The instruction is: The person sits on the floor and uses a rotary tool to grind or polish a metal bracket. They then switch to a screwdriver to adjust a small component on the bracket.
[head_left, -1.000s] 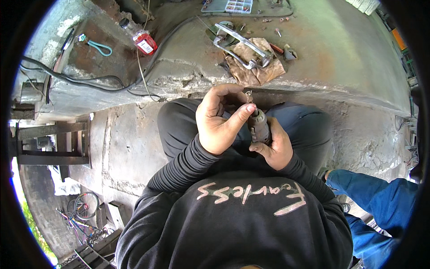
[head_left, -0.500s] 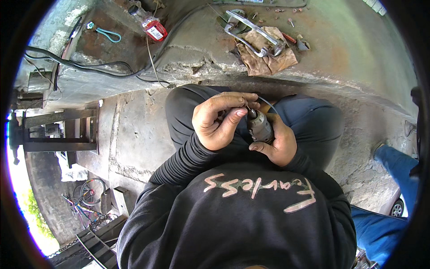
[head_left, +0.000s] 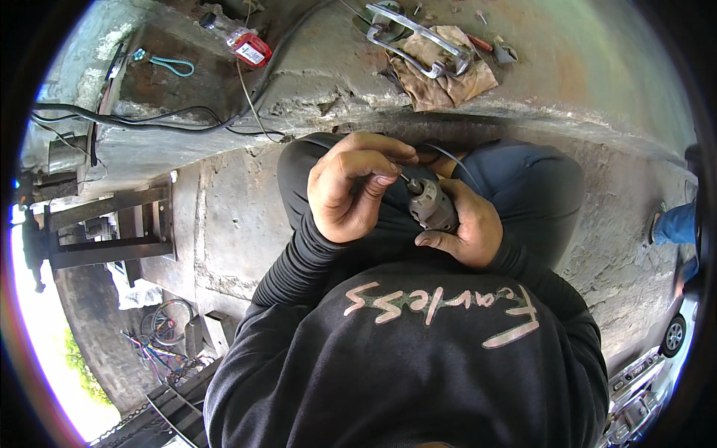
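Note:
My right hand (head_left: 478,224) is wrapped round a grey cylindrical power-tool body (head_left: 435,210), its slotted end tilted up to the left above my crossed legs. From its dark round nose a thin metal shaft sticks out. Close to that shaft's tip is my left hand (head_left: 345,187), its fingers curled and the thumb bent toward them. Whatever the left fingertips pinch, if anything, is too small to make out. A thin grey cable (head_left: 457,161) curves behind the tool over my lap.
On the concrete ledge ahead lie a silver metal frame (head_left: 426,43) on a brown cloth (head_left: 441,82), a clear bottle with red liquid (head_left: 250,49), a turquoise cord loop (head_left: 173,67) and black cables (head_left: 149,121). A dark metal stand (head_left: 112,250) is at left; a person's blue-trousered leg (head_left: 676,222) at right.
My left hand has drawn slightly left, away from the tool's nose, which shows more clearly. My right hand keeps its grip. The other person's leg has moved toward the right edge.

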A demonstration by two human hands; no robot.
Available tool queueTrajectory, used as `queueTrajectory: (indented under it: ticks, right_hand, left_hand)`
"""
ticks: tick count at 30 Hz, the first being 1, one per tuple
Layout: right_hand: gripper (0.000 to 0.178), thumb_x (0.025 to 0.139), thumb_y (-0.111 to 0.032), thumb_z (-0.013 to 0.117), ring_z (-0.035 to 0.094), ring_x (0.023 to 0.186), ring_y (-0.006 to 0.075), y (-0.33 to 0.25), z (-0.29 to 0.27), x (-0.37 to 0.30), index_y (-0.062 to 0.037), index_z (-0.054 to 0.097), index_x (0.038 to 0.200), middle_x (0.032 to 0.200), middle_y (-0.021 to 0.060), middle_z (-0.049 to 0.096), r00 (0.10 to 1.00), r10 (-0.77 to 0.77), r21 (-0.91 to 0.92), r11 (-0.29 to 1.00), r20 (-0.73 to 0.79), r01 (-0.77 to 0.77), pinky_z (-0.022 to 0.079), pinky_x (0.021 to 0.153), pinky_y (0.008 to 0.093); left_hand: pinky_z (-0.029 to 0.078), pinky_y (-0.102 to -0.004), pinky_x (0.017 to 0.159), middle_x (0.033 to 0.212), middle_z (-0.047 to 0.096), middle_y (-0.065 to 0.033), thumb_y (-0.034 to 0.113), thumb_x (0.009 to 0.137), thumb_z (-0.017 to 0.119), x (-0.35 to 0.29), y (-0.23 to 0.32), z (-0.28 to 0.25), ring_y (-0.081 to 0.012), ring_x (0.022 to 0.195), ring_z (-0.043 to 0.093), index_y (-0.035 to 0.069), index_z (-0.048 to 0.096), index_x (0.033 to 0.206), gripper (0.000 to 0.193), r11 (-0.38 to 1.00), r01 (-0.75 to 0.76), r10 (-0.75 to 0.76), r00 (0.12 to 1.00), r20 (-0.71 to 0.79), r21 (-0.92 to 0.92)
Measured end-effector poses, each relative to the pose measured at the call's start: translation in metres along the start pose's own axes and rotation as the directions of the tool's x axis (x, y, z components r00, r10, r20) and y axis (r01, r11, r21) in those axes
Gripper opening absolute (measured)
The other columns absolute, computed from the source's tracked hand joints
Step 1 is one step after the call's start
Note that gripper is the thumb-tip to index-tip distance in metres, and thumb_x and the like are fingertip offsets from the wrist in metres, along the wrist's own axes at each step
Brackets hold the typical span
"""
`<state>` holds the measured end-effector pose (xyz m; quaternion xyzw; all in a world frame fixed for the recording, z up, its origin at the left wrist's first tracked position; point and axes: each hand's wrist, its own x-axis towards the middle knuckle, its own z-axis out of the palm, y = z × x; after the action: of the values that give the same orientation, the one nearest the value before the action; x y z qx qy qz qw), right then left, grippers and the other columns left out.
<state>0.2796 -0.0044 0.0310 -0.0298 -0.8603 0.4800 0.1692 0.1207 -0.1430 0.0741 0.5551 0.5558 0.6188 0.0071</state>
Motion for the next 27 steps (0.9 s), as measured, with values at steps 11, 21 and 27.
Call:
queueTrajectory:
  ticks: [11, 21, 27]
  right_hand:
    - [0.068, 0.069, -0.054, 0.074, 0.063, 0.075, 0.0355, -0.009, -0.006, 0.003, -0.0008, 0.055, 0.106, 0.09, 0.0171, 0.06, 0.999, -0.038, -0.203, 0.978, 0.028, 0.043, 0.051, 0.065, 0.041]
    - [0.066, 0.069, -0.053, 0.074, 0.064, 0.076, 0.0377, -0.013, -0.01, 0.004, -0.0011, 0.055, 0.105, 0.088, 0.0198, 0.061, 0.997, 0.029, -0.192, 0.981, 0.07, -0.015, 0.052, 0.064, 0.0421]
    - [0.064, 0.069, -0.047, 0.077, 0.064, 0.08, 0.039, -0.012, -0.012, 0.015, 0.0021, 0.055, 0.104, 0.088, 0.0218, 0.062, 0.987, 0.012, -0.049, 0.999, 0.159, -0.004, 0.051, 0.07, 0.0412]
  left_hand:
    - [0.051, -0.0323, 0.079, 0.093, 0.053, -0.0129, -0.004, 0.085, 0.06, -0.003, 0.016, 0.005, -0.0244, 0.093, 0.059, 0.0, 0.052, 0.087, 0.009, 0.988, 0.125, -0.142, 0.965, -0.219, -0.087]
    - [0.048, -0.0382, 0.082, 0.084, 0.056, -0.0092, -0.005, 0.078, 0.063, -0.01, 0.009, -0.008, -0.0239, 0.086, 0.058, 0.002, 0.054, 0.085, 0.014, 0.984, 0.152, -0.129, 0.969, -0.209, 0.094]
    - [0.048, -0.0379, 0.079, 0.087, 0.057, -0.0107, 0.001, 0.081, 0.065, -0.004, 0.009, -0.022, -0.0295, 0.091, 0.06, 0.002, 0.055, 0.087, 0.012, 0.954, 0.042, -0.021, 0.997, -0.073, 0.296]
